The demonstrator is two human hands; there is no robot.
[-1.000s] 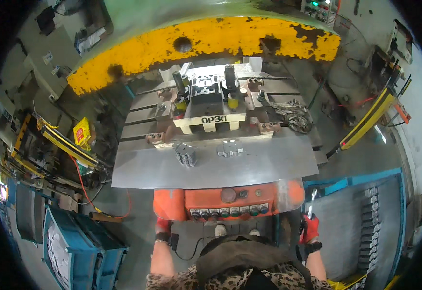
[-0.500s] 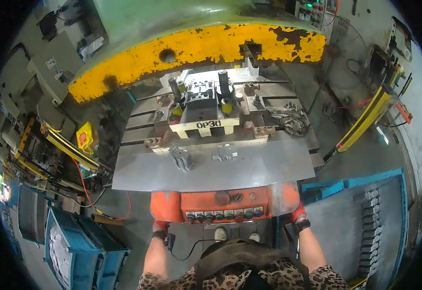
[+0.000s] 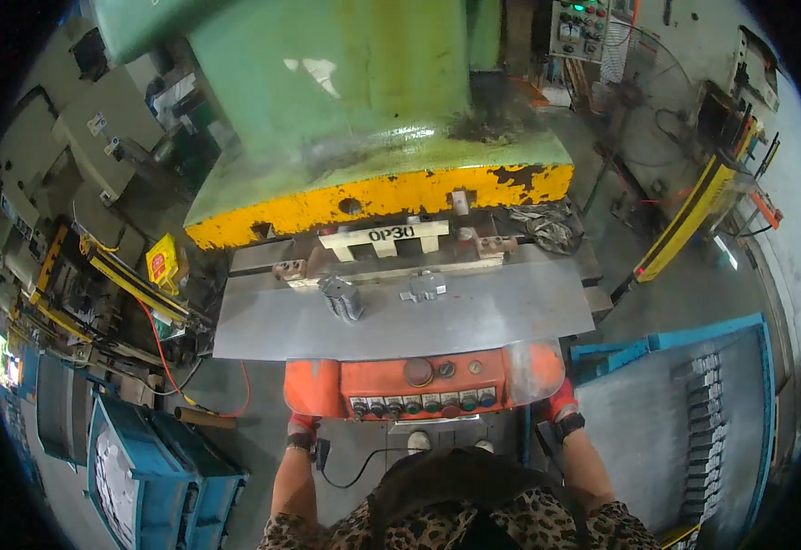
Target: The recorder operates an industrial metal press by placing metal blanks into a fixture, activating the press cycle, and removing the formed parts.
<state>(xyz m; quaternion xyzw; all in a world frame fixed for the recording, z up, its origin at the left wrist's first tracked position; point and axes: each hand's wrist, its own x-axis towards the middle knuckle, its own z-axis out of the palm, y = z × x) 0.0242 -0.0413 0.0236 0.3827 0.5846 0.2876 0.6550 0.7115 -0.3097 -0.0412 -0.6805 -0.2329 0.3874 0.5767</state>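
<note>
Both my hands wear red gloves and are at the two ends of an orange control box (image 3: 382, 376) with a row of push buttons. My left hand (image 3: 301, 425) is at the box's left end, and my right hand (image 3: 561, 403) is at its right end. The box hides the fingers of each. Beyond it, a grey metal plate (image 3: 272, 330) carries a stack of stamped metal parts (image 3: 341, 298) and one flat metal part (image 3: 426, 287). Over the die (image 3: 384, 243) sits the green press ram (image 3: 373, 156) with its chipped yellow front edge, covering most of the tooling.
A blue bin (image 3: 157, 467) stands at lower left. On the right, a blue-framed table (image 3: 639, 431) holds a row of stacked metal parts (image 3: 705, 431). Yellow posts (image 3: 689, 220) flank the press. Crumpled dark wrapping (image 3: 547, 227) lies by the die, and a yellow bag (image 3: 162, 263) hangs left.
The press ram has come down over the die, hiding the guide posts and the upper tooling. My hands have stayed at the ends of the control box.
</note>
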